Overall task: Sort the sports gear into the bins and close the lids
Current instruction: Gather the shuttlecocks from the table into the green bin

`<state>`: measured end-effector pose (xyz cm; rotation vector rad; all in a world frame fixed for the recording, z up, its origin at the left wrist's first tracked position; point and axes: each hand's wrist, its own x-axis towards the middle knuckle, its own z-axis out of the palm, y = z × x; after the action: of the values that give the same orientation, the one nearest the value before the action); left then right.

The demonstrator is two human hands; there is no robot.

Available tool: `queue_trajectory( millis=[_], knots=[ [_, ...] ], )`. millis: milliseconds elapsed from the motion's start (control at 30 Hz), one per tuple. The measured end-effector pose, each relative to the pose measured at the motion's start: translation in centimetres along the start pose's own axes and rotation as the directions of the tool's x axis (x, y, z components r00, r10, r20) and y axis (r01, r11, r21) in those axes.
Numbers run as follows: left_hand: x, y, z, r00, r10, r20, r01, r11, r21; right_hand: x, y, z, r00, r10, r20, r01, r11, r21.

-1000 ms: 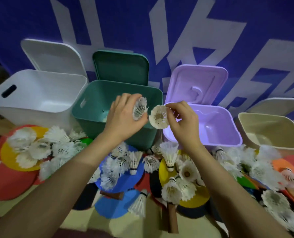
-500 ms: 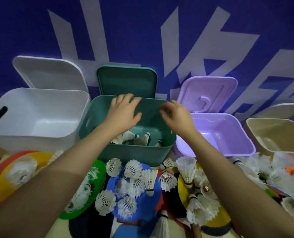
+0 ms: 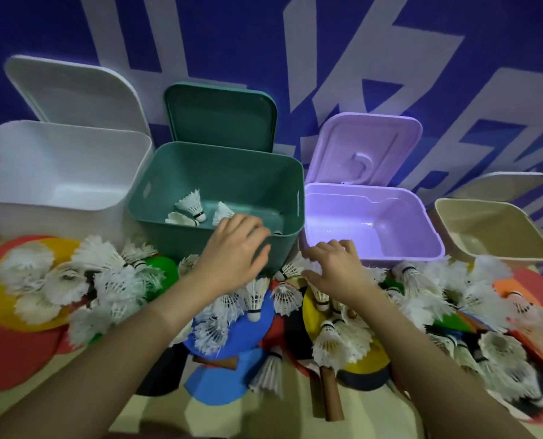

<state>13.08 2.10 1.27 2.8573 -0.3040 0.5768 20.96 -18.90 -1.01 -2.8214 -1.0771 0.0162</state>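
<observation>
Where feathery shuttlecocks (image 3: 190, 204) lie in smooth green bin (image 3: 213, 245), left hand (image 3: 232, 248), right hand (image 3: 335, 267) (fingers loose, empty)

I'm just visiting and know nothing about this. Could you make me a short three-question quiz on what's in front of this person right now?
1. True or false: the green bin already holds some shuttlecocks.
2. Which bin lies nearest the right hand: (a) white bin, (b) purple bin, (c) beige bin?
3. Fill in: the lids of all four bins are ____.

Key:
1. True; several white shuttlecocks lie on its floor.
2. (b); the right hand hovers just in front of the purple bin, while the left hand is at the green bin's front rim. Both hands hold nothing.
3. Open; each lid stands raised behind its bin.
</observation>
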Motion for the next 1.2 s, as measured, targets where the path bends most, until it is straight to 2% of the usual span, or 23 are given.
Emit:
queue_trajectory(
  millis=[67, 167, 267, 333, 400, 500, 633, 733, 867, 933, 1033, 1133, 1200],
  knots=[
    [-2.0, 0.8, 1.6, 0.999, -0.022, 0.039, 0.022, 1.000, -0.020, -0.7, 0.3, 0.9, 0.999, 0.012, 0.032, -0.011, 1.000, -0.018],
    [-4.2, 2.0, 4.0, 0.978, -0.097, 0.183, 0.096, 0.995, 0.018, -1.5, 0.3, 1.7, 1.000, -0.003, -0.021, 0.003, 1.000, -0.011],
    [-4.9, 2.7, 5.7, 0.882, -0.266, 0.389, 0.255, 0.964, 0.079, -2.1, 0.2, 1.8, 0.991, -0.044, -0.127, 0.052, 0.997, 0.058],
    [-4.9, 2.8, 6.7, 0.851, -0.312, 0.422, 0.288, 0.950, 0.121, -2.4, 0.0, 1.7, 0.972, -0.066, -0.226, 0.094, 0.989, 0.117],
    [-4.8, 2.9, 7.1, 0.878, -0.326, 0.350, 0.313, 0.945, 0.095, -2.5, -0.2, 1.4, 0.945, -0.091, -0.313, 0.143, 0.979, 0.148],
    [-4.5, 2.9, 6.4, 0.936, -0.308, 0.171, 0.317, 0.948, -0.031, -2.8, -0.7, 0.7, 0.906, -0.109, -0.408, 0.196, 0.964, 0.177],
    [-3.8, 3.0, 3.3, 0.984, -0.176, -0.016, 0.173, 0.979, -0.105, -2.5, -1.6, -1.3, 0.841, -0.115, -0.528, 0.270, 0.936, 0.226],
    [-2.6, 2.9, -0.1, 0.978, -0.092, -0.186, 0.069, 0.990, -0.125, -1.1, -2.7, -3.7, 0.797, -0.073, -0.599, 0.306, 0.904, 0.297],
    [0.7, 1.7, -4.0, 0.932, -0.058, -0.357, 0.033, 0.997, -0.075, 1.9, -4.4, -5.9, 0.771, -0.038, -0.635, 0.344, 0.864, 0.367],
    [2.4, 0.3, -5.2, 0.921, -0.054, -0.387, 0.053, 0.998, -0.014, 3.6, -5.2, -6.4, 0.753, -0.050, -0.656, 0.367, 0.859, 0.356],
    [4.3, -2.5, -5.8, 0.930, -0.101, -0.355, 0.109, 0.994, 0.003, 6.4, -6.3, -6.9, 0.750, -0.033, -0.661, 0.346, 0.871, 0.349],
    [5.5, -5.0, -5.8, 0.952, -0.159, -0.263, 0.167, 0.986, 0.009, 9.2, -6.9, -6.7, 0.782, 0.012, -0.623, 0.274, 0.891, 0.363],
    [5.9, -6.5, -5.4, 0.967, -0.205, -0.155, 0.212, 0.977, 0.032, 10.9, -6.8, -6.0, 0.824, 0.022, -0.566, 0.203, 0.922, 0.331]
  ],
)
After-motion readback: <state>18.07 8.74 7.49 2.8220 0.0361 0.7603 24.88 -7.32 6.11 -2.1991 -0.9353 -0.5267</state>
